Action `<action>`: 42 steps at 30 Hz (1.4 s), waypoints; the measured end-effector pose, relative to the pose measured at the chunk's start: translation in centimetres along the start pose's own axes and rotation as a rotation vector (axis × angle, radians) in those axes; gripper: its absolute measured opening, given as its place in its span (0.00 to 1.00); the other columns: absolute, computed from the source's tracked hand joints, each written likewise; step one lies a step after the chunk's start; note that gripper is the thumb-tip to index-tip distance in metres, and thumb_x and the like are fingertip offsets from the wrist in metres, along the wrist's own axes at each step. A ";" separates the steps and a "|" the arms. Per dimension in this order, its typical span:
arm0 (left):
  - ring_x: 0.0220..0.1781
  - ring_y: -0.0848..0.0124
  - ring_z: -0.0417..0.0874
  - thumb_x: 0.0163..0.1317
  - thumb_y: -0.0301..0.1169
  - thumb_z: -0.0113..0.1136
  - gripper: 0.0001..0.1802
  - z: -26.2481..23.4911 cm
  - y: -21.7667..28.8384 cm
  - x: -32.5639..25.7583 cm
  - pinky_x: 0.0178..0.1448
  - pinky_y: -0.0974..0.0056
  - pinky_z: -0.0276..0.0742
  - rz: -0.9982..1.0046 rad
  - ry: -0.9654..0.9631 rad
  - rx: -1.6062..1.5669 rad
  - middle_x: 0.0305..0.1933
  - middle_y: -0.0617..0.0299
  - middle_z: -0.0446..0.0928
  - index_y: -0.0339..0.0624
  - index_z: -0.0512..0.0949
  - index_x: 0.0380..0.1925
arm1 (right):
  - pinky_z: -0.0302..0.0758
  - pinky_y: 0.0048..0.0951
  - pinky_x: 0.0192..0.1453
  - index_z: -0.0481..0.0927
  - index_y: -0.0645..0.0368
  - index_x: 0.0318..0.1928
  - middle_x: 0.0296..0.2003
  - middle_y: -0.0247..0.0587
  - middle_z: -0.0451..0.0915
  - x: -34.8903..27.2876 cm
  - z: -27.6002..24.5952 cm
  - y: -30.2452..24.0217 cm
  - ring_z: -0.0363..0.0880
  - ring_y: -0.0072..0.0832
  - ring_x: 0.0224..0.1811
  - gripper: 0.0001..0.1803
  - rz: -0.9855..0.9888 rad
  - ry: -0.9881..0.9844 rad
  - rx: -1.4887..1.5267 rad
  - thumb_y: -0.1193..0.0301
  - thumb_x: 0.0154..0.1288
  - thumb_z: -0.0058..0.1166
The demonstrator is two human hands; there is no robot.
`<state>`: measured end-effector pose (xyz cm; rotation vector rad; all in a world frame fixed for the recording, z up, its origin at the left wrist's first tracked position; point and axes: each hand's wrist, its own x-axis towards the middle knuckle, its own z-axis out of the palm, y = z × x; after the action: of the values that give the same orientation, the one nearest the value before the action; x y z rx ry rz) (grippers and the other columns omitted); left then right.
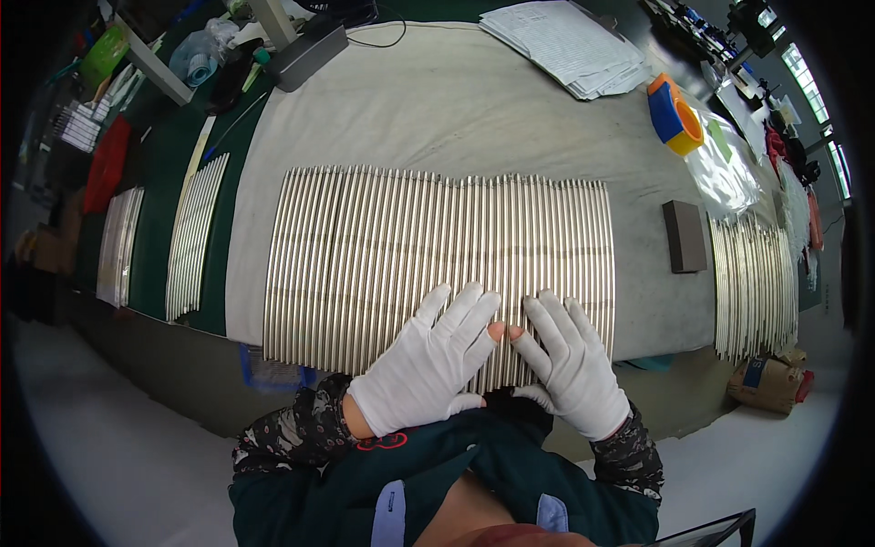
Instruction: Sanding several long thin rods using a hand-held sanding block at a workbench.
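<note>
A wide row of shiny metal rods point(365, 246) lies side by side on the pale cloth point(401, 109), their near ends reaching the table's front edge. My left hand point(424, 356), in a white glove with a bare fingertip, rests flat on the rods right of the middle, fingers stretched out. Beside it, my right hand point(574, 365), gloved the same way, lies on the rods toward the right end with fingers spread. The index fingertips almost meet, and both thumbs reach down by the near rod ends. The rods under my palms are hidden.
To the right are a dark grey block point(684, 237), another batch of rods point(755, 287), a blue-and-yellow tape dispenser point(675, 116) and clear plastic bags point(725, 173). Papers point(570, 46) lie at the back. Smaller rod bundles point(196, 237) sit left, near a red bin point(108, 164).
</note>
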<state>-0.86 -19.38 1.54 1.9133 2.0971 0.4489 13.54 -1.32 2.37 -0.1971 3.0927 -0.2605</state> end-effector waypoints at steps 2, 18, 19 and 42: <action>0.73 0.47 0.58 0.45 0.54 0.71 0.46 0.1 0.0 -0.1 0.75 0.43 0.53 0.001 0.026 0.003 0.68 0.41 0.61 0.31 0.69 0.58 | 0.59 0.48 0.72 0.69 0.56 0.63 0.64 0.51 0.65 0.1 0.1 -0.1 0.61 0.48 0.70 0.47 0.013 0.002 0.026 0.51 0.42 0.70; 0.72 0.49 0.61 0.44 0.52 0.72 0.45 0.4 -0.5 -1.1 0.73 0.46 0.56 0.014 0.063 0.015 0.68 0.44 0.63 0.34 0.70 0.58 | 0.54 0.58 0.73 0.66 0.66 0.64 0.67 0.59 0.60 0.0 1.1 -1.4 0.56 0.57 0.71 0.50 0.098 0.055 0.033 0.49 0.44 0.67; 0.72 0.49 0.61 0.44 0.52 0.72 0.45 0.4 -0.5 -1.1 0.73 0.46 0.56 0.013 0.063 0.014 0.68 0.44 0.63 0.34 0.70 0.58 | 0.54 0.58 0.73 0.66 0.66 0.64 0.67 0.59 0.60 0.1 1.2 -1.4 0.56 0.57 0.71 0.50 0.097 0.054 0.033 0.49 0.44 0.67; 0.70 0.52 0.63 0.44 0.50 0.71 0.43 1.1 -0.7 -1.0 0.73 0.50 0.59 0.026 0.145 0.001 0.64 0.48 0.66 0.33 0.71 0.56 | 0.54 0.60 0.72 0.65 0.66 0.63 0.65 0.61 0.61 0.8 1.3 -2.0 0.57 0.59 0.70 0.47 0.125 0.100 0.047 0.52 0.47 0.66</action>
<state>-1.00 -20.41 0.26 1.9647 2.1631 0.6098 13.00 -3.63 1.37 0.0108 3.1769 -0.3488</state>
